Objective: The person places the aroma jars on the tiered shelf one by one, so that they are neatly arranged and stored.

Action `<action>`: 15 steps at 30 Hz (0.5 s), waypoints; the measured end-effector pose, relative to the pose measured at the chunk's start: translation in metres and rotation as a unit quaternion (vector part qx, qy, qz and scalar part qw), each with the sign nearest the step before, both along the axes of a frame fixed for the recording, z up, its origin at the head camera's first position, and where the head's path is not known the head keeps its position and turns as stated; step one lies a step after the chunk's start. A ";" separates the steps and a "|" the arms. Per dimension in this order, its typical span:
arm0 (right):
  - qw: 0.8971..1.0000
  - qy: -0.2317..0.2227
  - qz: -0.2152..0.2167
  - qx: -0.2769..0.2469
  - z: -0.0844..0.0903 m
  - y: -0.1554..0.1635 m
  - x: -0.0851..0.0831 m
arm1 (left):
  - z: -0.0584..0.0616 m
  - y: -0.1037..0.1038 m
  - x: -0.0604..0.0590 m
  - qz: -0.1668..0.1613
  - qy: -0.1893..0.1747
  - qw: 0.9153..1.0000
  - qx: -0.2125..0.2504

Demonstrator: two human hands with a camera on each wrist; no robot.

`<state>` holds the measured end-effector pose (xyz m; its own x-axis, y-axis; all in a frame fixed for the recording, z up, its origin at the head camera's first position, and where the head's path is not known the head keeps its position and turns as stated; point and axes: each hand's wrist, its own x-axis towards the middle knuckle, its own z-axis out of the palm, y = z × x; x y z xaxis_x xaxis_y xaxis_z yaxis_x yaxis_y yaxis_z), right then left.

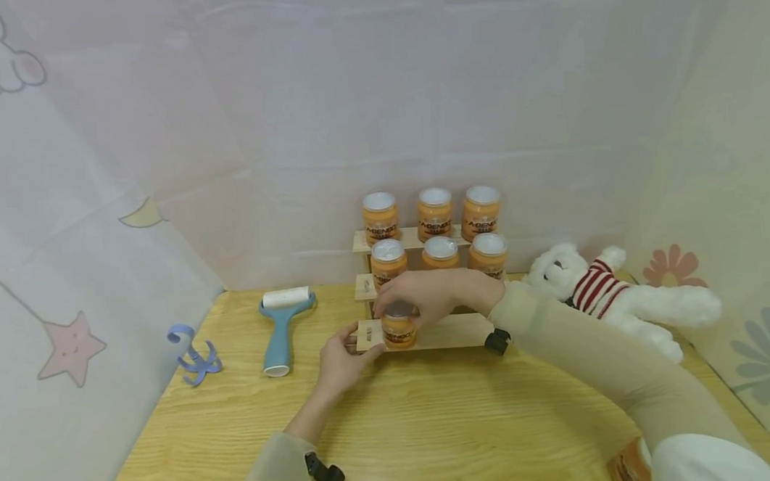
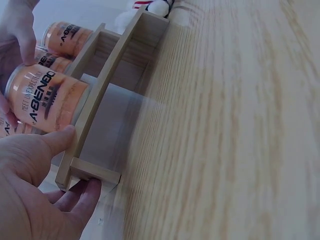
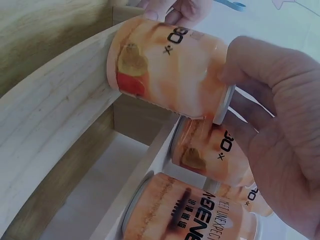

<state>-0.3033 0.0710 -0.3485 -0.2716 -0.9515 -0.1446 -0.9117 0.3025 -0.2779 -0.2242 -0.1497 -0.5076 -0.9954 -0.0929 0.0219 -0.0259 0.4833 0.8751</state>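
My left hand (image 1: 339, 360), low centre of frame, pinches the rack (image 1: 445, 332) end steady, so my right hand (image 1: 427, 296), clamped round the jar (image 1: 399, 327) on the bottom step, should seat it squarely.

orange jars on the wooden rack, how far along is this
Done: three orange jars stand on the top step of the wooden rack and three more on the middle step. In hand: the right hand grips a seventh jar by its lid at the left end of the bottom step, while the left hand steadies the rack's left end. Left: the rest of the bottom step is bare.
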 end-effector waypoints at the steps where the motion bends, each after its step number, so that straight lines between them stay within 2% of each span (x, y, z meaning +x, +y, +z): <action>1: 1.000 -0.001 0.000 0.000 0.000 0.000 0.000 | 0.000 0.000 0.000 0.000 0.000 1.000 -0.001; 15: 0.999 0.018 0.011 -0.024 -0.004 -0.008 -0.002 | -0.002 -0.002 -0.001 0.001 -0.006 1.000 0.002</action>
<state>-0.3055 0.0633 -0.3526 -0.2551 -0.9628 -0.0889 -0.9278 0.2697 -0.2579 -0.2256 -0.1516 -0.5092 -0.9954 -0.0955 0.0099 -0.0374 0.4806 0.8762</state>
